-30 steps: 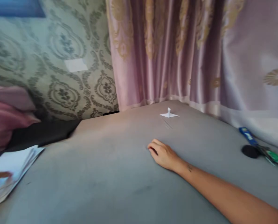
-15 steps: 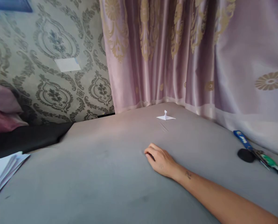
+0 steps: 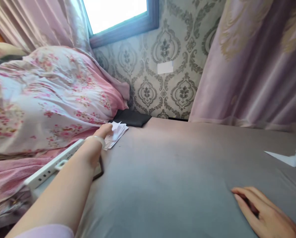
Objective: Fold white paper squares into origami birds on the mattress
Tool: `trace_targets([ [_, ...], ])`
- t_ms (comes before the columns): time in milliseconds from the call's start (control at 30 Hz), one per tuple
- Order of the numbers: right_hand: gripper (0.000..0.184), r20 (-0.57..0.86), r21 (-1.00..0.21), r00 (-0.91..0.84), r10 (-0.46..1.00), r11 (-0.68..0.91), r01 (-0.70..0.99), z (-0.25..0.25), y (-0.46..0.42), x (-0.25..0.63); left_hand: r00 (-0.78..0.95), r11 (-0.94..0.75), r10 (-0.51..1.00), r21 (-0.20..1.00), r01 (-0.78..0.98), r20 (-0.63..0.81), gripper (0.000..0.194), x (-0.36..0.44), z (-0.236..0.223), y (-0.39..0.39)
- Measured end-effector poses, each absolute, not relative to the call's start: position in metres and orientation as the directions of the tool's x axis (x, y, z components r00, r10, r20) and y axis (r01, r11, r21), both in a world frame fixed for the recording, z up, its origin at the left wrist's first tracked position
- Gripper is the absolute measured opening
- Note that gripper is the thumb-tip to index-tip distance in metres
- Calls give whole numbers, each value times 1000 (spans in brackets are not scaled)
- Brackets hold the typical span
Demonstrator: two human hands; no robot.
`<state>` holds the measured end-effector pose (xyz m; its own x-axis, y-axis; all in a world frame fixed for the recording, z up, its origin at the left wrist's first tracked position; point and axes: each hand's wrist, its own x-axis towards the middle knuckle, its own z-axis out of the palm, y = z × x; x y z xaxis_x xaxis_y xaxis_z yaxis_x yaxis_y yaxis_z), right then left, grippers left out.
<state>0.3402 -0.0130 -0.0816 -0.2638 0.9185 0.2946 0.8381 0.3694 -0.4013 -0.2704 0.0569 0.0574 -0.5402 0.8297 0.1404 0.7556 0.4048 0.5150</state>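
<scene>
My left hand reaches to the far left and touches a stack of white papers. Its fingertips are hidden against the sheets, so I cannot tell whether they grip one. My right hand rests on the grey tabletop at the lower right, its fingers loosely curled in, thumb near the fingertips, nothing visible in them. Beyond it stands a folded white paper figure with pointed, wing-like sides, partly cut by the right edge and apart from the hand.
A white power strip runs under my left forearm, beside a dark-edged flat object partly covered by the arm. A black flat item lies behind the papers. Floral bedding is at the left, a pink curtain at the right.
The view has swung left. My left arm has come into view, its hand at the papers. My right hand stays resting on the table; the tools at the right are out of view.
</scene>
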Motion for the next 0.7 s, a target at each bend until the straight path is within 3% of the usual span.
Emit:
trace_targets([
  [200, 39, 285, -399, -264, 922, 364, 842, -85, -9, 342, -683, 413, 728, 758, 505, 58, 35, -280, 52, 41],
  [433, 40, 285, -447, -237, 929, 347, 824, -62, -13, 330, -697, -19, 706, 987, 160, 127, 29, -220, 77, 34],
  [567, 38, 228, -564, -172, 958, 274, 779, -41, -13, 317, -466, -216, 874, 969, -117, 139, 18, -124, 78, 40],
  [700, 42, -113, -838, -65, 991, -60, 542, -1, -27, 296, -91, -155, 987, 926, -345, 132, 24, -13, 56, 5],
])
